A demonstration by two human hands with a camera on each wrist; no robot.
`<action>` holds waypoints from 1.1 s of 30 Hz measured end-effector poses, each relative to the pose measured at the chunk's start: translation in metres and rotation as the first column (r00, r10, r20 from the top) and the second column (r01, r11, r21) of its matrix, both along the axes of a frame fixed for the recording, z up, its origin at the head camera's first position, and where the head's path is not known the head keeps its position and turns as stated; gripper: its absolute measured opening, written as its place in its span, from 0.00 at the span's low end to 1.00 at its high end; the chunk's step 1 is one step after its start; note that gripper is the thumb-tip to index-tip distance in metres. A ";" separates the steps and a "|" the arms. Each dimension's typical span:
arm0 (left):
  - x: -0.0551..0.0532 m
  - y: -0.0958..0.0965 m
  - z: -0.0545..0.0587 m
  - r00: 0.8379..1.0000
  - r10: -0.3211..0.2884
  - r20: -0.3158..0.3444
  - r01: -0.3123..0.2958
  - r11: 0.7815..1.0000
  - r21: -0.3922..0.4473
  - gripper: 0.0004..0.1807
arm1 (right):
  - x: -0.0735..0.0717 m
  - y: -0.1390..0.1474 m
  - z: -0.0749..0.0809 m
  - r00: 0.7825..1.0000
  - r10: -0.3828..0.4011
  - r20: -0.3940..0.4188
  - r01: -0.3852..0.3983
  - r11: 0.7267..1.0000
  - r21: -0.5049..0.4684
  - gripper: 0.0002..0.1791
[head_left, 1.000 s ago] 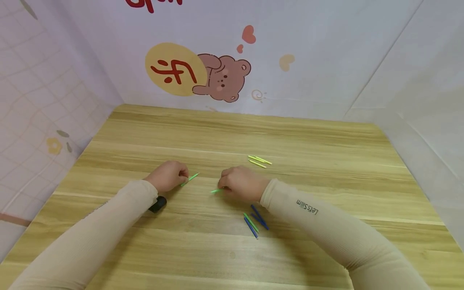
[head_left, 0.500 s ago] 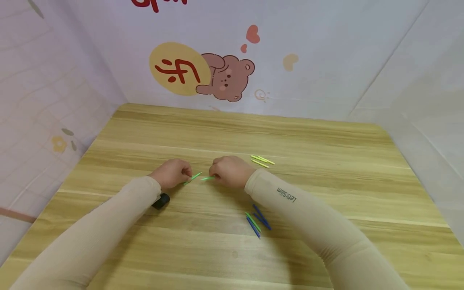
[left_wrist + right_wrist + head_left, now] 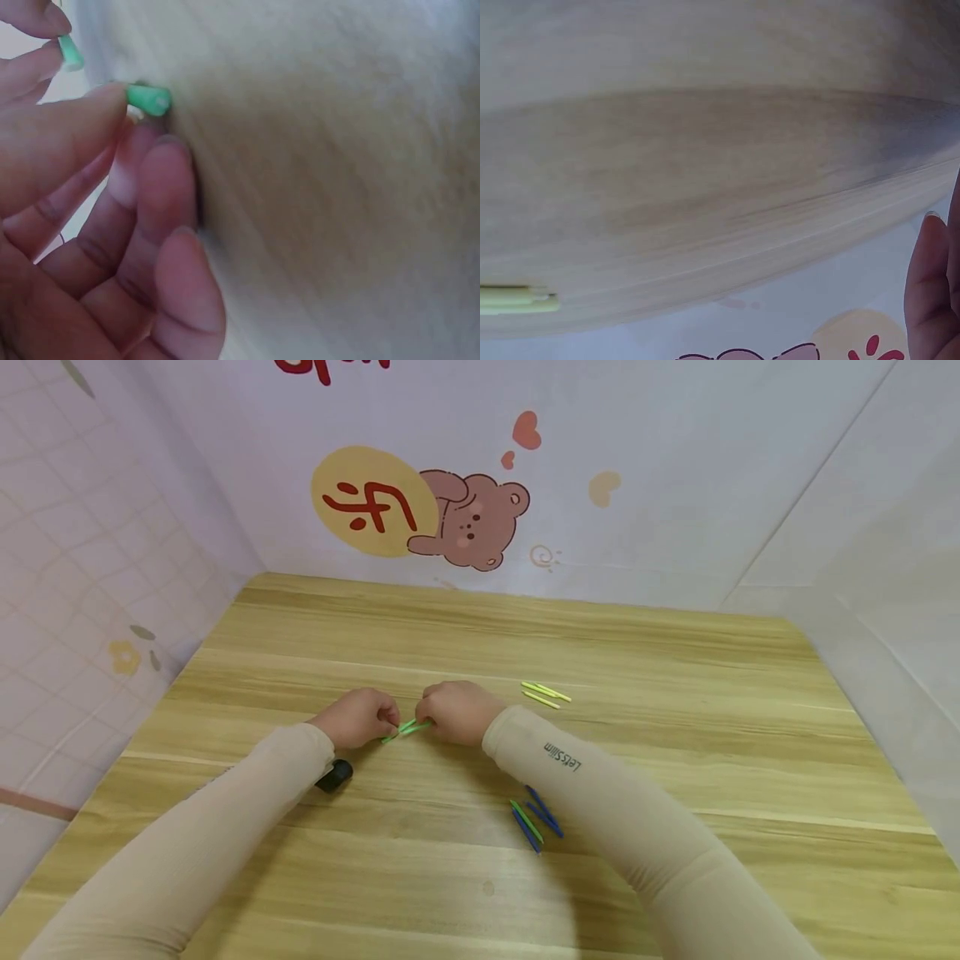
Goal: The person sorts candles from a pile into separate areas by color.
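Observation:
My left hand (image 3: 358,718) pinches a thin green stick (image 3: 148,99) between thumb and forefinger, its round end sticking out past the fingertips. Close on its right, my right hand (image 3: 459,712) grips a second green stick (image 3: 71,52), tilted towards the first. In the head view the two sticks overlap between the hands, low over the wooden table (image 3: 675,718). Only the edge of the right hand's fingers (image 3: 928,285) shows in the right wrist view, and its stick is out of sight there.
Several yellow sticks (image 3: 540,692) lie behind the right hand. Nearer the front, several blue sticks (image 3: 527,832) lie beside a green one (image 3: 534,824), close to the right sleeve (image 3: 592,793). A black object (image 3: 335,776) shows below the left wrist. A printed cloth wall (image 3: 637,543) stands behind the table.
My right hand has moved left and slightly away from me with its green stick, until it overlaps the left hand's stick in view. The left hand has stayed nearly still.

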State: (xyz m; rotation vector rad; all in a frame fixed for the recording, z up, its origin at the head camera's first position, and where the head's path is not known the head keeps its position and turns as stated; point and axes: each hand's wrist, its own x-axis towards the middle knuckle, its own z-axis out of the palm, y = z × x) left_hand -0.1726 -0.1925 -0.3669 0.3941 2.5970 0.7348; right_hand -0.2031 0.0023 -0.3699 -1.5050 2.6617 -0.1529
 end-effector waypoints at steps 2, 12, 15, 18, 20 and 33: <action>0.000 0.000 -0.001 1.000 0.000 0.000 0.000 1.000 0.004 0.02 | 0.000 -0.003 0.000 1.000 0.006 0.000 -0.006 1.000 0.001 0.07; -0.001 -0.001 -0.003 1.000 -0.013 -0.015 0.013 1.000 0.005 0.03 | 0.000 -0.012 -0.001 1.000 0.006 0.008 -0.007 0.998 0.063 0.09; -0.001 -0.001 -0.003 1.000 -0.018 -0.012 0.018 1.000 0.007 0.03 | -0.002 -0.013 -0.002 1.000 0.006 0.000 -0.006 0.997 0.072 0.09; -0.002 0.000 -0.003 1.000 -0.016 -0.008 0.016 1.000 0.008 0.02 | -0.002 -0.015 -0.003 1.000 0.002 0.004 -0.002 0.997 0.079 0.09; -0.002 0.000 -0.003 1.000 -0.023 -0.012 0.023 1.000 0.012 0.02 | -0.001 -0.015 -0.003 1.000 -0.003 0.017 0.001 0.997 0.082 0.09; -0.002 0.000 -0.004 0.999 -0.027 -0.023 0.027 1.000 0.014 0.02 | 0.001 -0.019 0.002 1.000 0.004 0.028 -0.006 0.997 0.073 0.10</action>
